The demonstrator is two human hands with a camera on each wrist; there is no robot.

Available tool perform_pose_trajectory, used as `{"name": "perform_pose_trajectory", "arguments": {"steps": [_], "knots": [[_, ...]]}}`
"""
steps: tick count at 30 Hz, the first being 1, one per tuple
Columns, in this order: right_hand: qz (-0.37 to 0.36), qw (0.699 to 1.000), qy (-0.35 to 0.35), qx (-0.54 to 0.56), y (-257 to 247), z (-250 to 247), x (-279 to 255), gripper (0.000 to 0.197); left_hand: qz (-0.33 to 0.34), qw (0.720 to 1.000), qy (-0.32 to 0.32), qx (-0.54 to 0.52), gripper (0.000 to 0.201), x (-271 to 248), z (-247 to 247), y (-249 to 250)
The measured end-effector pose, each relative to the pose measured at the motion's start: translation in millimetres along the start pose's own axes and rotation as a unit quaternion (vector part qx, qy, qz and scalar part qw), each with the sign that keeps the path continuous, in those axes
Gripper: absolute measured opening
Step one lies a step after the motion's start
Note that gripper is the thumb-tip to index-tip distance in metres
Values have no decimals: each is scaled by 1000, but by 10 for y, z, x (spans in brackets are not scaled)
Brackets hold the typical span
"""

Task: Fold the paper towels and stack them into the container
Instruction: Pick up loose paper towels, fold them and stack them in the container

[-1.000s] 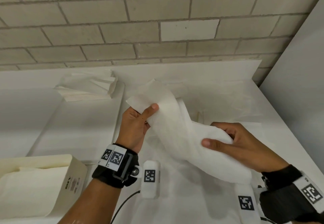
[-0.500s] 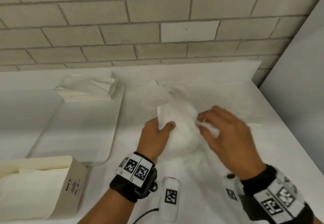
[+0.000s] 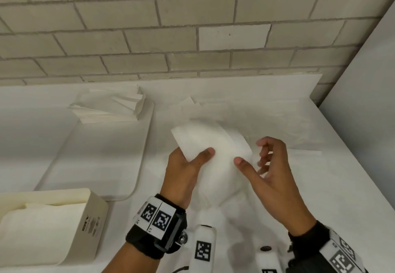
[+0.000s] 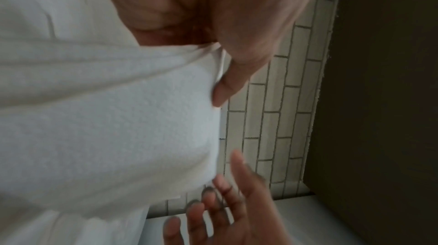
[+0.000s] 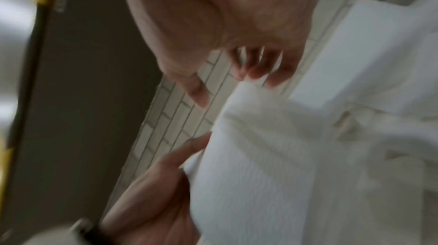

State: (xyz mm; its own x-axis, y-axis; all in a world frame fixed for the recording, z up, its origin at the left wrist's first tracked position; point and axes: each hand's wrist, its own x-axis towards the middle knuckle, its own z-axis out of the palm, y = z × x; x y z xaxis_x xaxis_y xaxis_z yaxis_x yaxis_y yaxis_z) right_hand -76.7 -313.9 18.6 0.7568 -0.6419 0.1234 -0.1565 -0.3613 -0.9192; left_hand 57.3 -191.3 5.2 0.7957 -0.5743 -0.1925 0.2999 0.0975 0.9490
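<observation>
My left hand [image 3: 197, 158] holds a white paper towel [image 3: 211, 144] above the table, thumb on top and fingers hidden beneath it. The towel [image 4: 106, 118] hangs in a doubled-over, curved sheet. My right hand [image 3: 253, 157] hovers at the towel's right edge with fingers loosely spread and the thumb tip close to the paper, gripping nothing. In the right wrist view its fingertips [image 5: 255, 74] sit just above the towel's corner [image 5: 272, 155]. The cream container [image 3: 94, 221] stands at the lower left with towels [image 3: 42, 219] inside.
A white tray [image 3: 136, 176] lies left of my hands, with a stack of folded towels [image 3: 111, 108] at its far end. Loose unfolded towels [image 3: 245, 110] cover the table behind and under my hands. A brick wall runs behind, a grey panel on the right.
The towel hung stretched between both hands a second ago. My hands came together, doubling it over, and my right hand has let go and opened beside it.
</observation>
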Motion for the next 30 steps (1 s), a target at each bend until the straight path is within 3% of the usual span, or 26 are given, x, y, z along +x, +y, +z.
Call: {"name": "perform_pose_trajectory", "arguments": {"steps": [3,6,8,10,13,15,18,21,24,27,30], "knots": [[131,983,-104,74,7,37,50,19,55,991,-31,115,43,15,-38,-16],[149,973,-131,117,-42,133,94,25,84,961,-112,239,59,-21,-10,-5],[143,972,-139,122,-75,201,134,31,77,964,-124,222,69,-29,-9,-20],[152,968,-153,125,-87,238,168,31,70,986,-81,126,76,-19,-55,-30],[170,964,-138,148,-48,221,195,29,12,997,-37,-71,62,16,-131,21],[159,962,-142,172,-28,219,194,36,-58,991,-48,-108,43,1,-159,71],[140,958,-203,144,-4,257,174,42,-139,982,-99,-77,37,-21,-189,77],[173,947,-239,129,28,315,150,31,-139,986,-86,-34,37,-6,-165,46],[156,955,-195,158,59,354,138,31,-117,992,-48,-22,33,24,-195,24],[109,973,-134,152,99,325,139,42,-128,990,-53,-5,23,19,-274,7],[68,982,-148,93,124,326,121,46,-143,984,-77,71,23,-28,-306,-49]]}}
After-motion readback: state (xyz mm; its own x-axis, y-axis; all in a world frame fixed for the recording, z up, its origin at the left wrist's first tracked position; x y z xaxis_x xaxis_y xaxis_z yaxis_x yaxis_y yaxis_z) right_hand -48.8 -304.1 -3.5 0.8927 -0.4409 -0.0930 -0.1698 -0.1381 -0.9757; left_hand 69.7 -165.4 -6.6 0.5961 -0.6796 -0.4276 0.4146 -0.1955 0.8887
